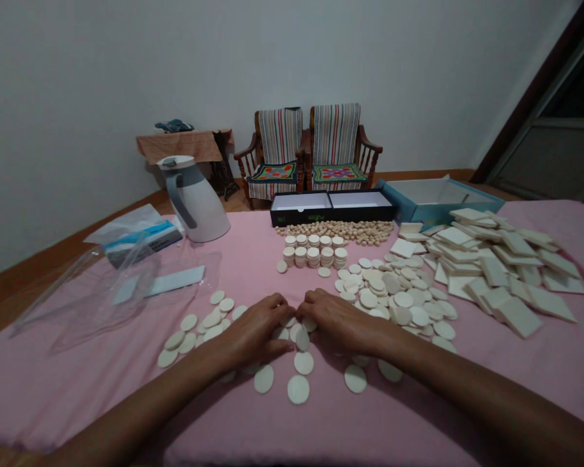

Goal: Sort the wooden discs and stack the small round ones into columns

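My left hand and my right hand meet at the middle of the pink-covered table. Pale round wooden discs lie between them, some partly hidden by my fingers. The left fingers and thumb curl around a few discs. My right fingers are bent over a disc at their tips. Single discs lie flat in front of my wrists. A loose group of discs spreads to the left, and a bigger heap to the right. Beyond my hands, short stacks of discs stand in two rows.
Small wooden beads lie before a black divided box. A blue box and a pile of square wooden pieces are at right. Left are a white jug, a tissue pack and clear plastic packaging.
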The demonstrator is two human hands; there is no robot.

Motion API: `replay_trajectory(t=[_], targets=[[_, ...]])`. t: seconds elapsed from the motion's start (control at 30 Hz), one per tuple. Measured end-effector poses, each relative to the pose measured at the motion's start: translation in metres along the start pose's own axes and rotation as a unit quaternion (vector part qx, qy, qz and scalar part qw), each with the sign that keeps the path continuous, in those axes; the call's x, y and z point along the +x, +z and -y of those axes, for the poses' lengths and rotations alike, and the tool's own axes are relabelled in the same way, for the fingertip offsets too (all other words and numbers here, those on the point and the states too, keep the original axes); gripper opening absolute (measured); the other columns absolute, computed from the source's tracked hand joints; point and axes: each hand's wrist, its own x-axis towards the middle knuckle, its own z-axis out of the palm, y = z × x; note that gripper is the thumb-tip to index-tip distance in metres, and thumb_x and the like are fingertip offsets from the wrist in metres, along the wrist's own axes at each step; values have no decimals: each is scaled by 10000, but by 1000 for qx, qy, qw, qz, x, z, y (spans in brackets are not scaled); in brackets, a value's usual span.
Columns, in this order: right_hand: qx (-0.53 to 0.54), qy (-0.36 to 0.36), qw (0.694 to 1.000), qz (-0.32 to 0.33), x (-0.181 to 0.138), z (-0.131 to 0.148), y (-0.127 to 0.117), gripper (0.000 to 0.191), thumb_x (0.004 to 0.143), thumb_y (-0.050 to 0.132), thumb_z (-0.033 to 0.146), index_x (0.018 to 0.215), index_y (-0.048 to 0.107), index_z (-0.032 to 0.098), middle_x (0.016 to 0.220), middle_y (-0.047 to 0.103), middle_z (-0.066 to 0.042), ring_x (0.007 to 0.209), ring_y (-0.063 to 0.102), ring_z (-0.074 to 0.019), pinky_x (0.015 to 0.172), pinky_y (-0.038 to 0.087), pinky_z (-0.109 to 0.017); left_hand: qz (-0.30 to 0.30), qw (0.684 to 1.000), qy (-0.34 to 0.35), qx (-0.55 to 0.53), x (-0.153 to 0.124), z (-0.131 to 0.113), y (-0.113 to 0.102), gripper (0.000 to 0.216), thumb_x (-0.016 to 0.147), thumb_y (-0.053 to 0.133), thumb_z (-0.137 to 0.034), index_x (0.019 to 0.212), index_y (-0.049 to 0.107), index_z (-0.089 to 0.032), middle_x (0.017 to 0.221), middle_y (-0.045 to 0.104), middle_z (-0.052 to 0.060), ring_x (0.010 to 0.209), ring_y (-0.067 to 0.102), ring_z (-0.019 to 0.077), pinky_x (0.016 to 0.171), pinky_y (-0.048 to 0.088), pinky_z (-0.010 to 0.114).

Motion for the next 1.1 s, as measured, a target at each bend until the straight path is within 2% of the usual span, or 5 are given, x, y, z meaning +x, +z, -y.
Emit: replay_trajectory(t=[0.37,0.6,0.8,0.97,1.1], targets=[[-4,53,997,51,7,-2,-9,283,752,612,271,1000,552,149,960,570,-83,824,542,-194,698,385,-287,5,999,-34,6,12,0,1,180,711,575,-195,886,533,-190,922,546,33,825,543,188,694,419,269],[28,51,998,37,6,-6,-7,308,734,622,245,1015,535,154,968,595,-82,839,555,-201,696,382,-288,0,1000,-2,-15,15,2,5,271,736,568,-189,1004,527,-200,1017,585,49,945,544,207,820,425,301],[62,52,997,18,2,-10,2,265,744,614,210,998,542,178,952,569,-51,804,521,-167,677,359,-260,8,1000,-24,0,21,-3,6,143,768,572,-277,881,548,-192,894,577,31,817,544,191,699,414,269],[81,64,994,-45,-9,-14,-20,151,768,555,132,913,556,174,866,578,-31,772,508,-148,662,345,-241,27,999,-35,-26,22,-6,-4,198,748,576,-218,944,565,-193,942,588,32,856,545,192,730,416,273],[40,131,981,-138,-31,-47,-57,213,763,606,151,968,555,173,899,605,-43,787,533,-159,664,356,-244,64,995,0,-74,18,0,-14,398,719,585,-145,1105,545,-239,1065,572,21,936,542,184,815,423,279]])
